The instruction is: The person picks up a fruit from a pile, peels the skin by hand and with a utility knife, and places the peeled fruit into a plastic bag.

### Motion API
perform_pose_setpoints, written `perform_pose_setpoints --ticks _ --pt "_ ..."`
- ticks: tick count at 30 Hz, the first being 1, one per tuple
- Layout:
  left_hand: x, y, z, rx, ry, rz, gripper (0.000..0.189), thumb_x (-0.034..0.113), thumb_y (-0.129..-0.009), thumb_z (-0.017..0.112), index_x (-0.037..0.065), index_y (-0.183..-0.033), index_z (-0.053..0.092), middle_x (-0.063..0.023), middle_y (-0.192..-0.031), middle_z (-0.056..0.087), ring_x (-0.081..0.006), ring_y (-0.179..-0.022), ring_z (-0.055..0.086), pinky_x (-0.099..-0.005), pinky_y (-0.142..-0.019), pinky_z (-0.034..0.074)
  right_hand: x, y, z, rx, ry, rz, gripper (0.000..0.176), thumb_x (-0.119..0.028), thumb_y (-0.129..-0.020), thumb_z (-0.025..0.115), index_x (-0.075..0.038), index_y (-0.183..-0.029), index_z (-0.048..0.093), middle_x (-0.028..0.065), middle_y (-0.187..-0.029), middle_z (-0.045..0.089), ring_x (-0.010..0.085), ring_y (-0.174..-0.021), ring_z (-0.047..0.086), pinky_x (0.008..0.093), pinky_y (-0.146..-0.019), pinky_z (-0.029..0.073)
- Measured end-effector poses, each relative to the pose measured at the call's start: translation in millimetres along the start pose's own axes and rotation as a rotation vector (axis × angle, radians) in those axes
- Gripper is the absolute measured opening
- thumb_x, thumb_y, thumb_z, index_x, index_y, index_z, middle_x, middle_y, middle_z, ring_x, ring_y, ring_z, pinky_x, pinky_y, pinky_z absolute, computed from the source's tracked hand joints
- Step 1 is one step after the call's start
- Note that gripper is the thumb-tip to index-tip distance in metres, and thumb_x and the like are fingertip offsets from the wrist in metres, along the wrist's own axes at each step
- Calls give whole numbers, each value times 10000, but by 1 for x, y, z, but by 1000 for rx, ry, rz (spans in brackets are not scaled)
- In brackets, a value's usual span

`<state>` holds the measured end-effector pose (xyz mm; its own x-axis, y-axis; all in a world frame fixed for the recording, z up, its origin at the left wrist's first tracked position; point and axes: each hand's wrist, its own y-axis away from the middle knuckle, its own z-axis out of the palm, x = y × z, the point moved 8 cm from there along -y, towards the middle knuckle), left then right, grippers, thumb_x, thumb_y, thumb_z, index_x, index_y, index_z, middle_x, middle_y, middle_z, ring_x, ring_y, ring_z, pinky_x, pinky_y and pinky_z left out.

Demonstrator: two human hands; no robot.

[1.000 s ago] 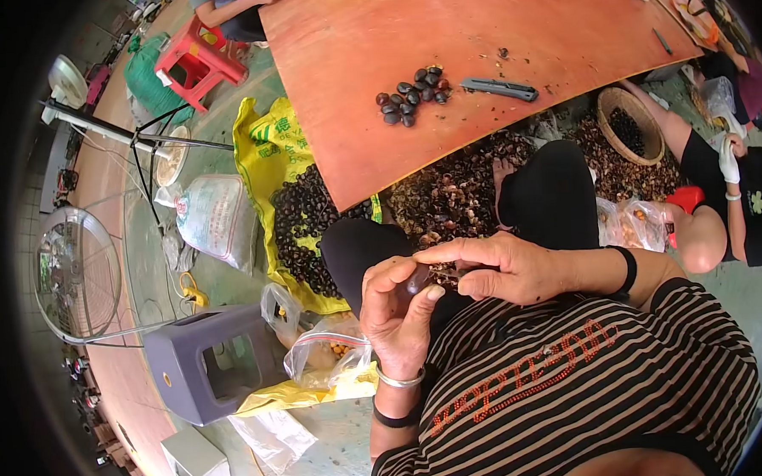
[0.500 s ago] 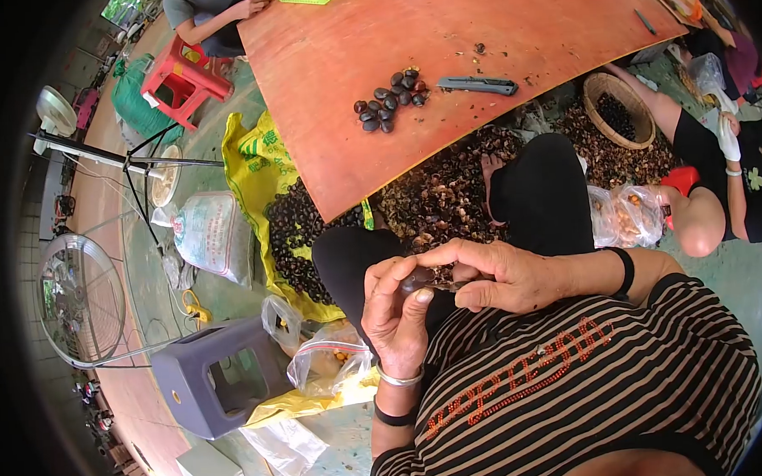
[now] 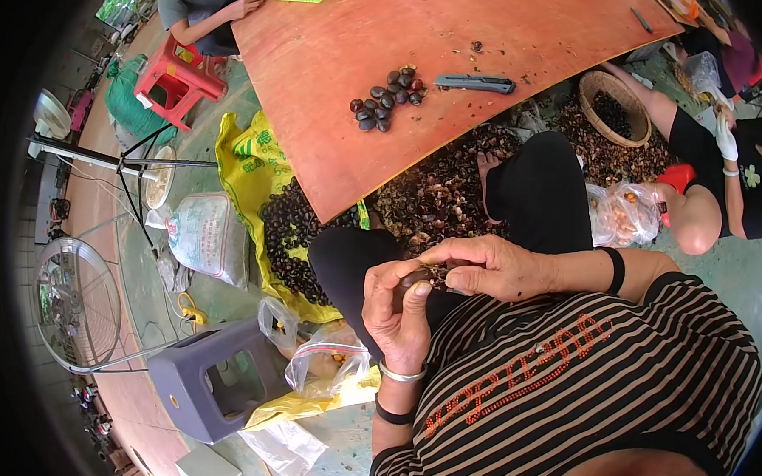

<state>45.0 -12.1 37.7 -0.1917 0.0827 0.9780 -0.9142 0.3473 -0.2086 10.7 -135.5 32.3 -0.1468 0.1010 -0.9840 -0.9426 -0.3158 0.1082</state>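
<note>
A glossy dark brown nut (image 3: 414,279) sits in the fingers of my left hand (image 3: 399,314), thumb on one side and fingertips on the other. My right hand (image 3: 501,271) meets it from the right, its bent forefinger and thumb closed at the nut's end. Pale brown broken bits of shell (image 3: 438,275) show between the two hands. Both hands are above my lap. On the red-brown table in front lie a group of similar dark nuts (image 3: 379,102) and a grey utility knife (image 3: 475,83).
The table (image 3: 305,63) has an edge close before my knees. Shell scraps (image 3: 438,193) cover the floor beneath it. A yellow sack (image 3: 254,158) with many nuts lies left, near a grey stool (image 3: 204,365). A basket (image 3: 591,88) and a gloved co-worker (image 3: 739,171) are at right.
My fingers have shifted slightly around the nut, and more of the pale shell bits show between my hands. The view has moved a little; the things on the table stay put.
</note>
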Motion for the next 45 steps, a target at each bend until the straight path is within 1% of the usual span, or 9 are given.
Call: perform_pose_setpoints --ticks 9,11,18,21,22,30,35,38,45 --pt "12 -7 5 -94 -27 196 169 38 -832 625 10 -997 602 -77 -891 583 -144 -762 569 -230 -679 464 46 -3 -21 201 -272 361 345 -103 -909 440 -88 -1252 468 -37 -632 435 17 -461 325 169 -392 266" --pt "-12 -10 -5 -36 363 -112 198 58 -876 579 11 -1067 555 -71 -948 580 -141 -800 584 -227 -683 477 42 0 -27 247 -234 337 339 -131 -918 458 -86 -1254 457 -36 -638 444 17 -461 330 166 -395 268" --pt "-52 -7 -21 71 753 -408 209 67 -900 541 61 -1106 508 -48 -988 572 -158 -919 590 -256 -768 486 40 -19 -44 133 -246 359 543 -305 -918 537 -98 -1378 336 -17 -679 466 36 -474 321 173 -423 265" --pt "-65 -3 -20 70 718 -473 223 54 -905 527 63 -1126 498 -42 -948 580 -126 -854 574 -259 -778 482 93 -48 -86 312 -722 379 319 -284 -937 497 -115 -1208 484 -20 -690 491 49 -498 355 190 -426 296" --pt "-65 -4 -25 96 724 -466 223 54 -905 527 63 -1126 498 -42 -948 580 -126 -854 574 -259 -778 482 93 -59 -92 356 -764 351 118 -279 -937 495 -163 -961 509 -25 -705 514 51 -492 355 196 -413 290" --pt "-56 -3 -42 140 809 -458 260 17 -911 475 41 -1168 450 -121 -1196 517 -141 -912 554 -252 -799 479 79 -65 -87 353 -1031 182 246 -295 -963 431 -84 -1067 503 -21 -746 457 64 -530 366 213 -444 291" --pt "-49 -9 -50 169 587 -327 314 -57 -856 525 12 -1162 515 -83 -1181 529 -117 -910 572 -239 -784 495 15 -62 -27 46 28 216 404 -174 -934 475 -61 -1317 415 -21 -699 484 29 -581 413 205 -476 352" --pt "-42 -10 -60 194 363 -183 339 -72 -833 558 13 -1158 515 -43 -1067 555 -117 -934 563 -241 -813 481 -7 -64 14 -137 271 82 518 -141 -912 513 -34 -1383 326 -1 -731 499 64 -662 482 224 -633 427" --pt "-24 -3 -61 229 314 -60 316 -50 -812 617 19 -1110 534 -31 -1070 541 -115 -958 538 -243 -863 441 -9 -66 31 -204 413 44 599 -238 -908 540 -39 -1408 278 44 -736 556 81 -657 530 232 -639 447"
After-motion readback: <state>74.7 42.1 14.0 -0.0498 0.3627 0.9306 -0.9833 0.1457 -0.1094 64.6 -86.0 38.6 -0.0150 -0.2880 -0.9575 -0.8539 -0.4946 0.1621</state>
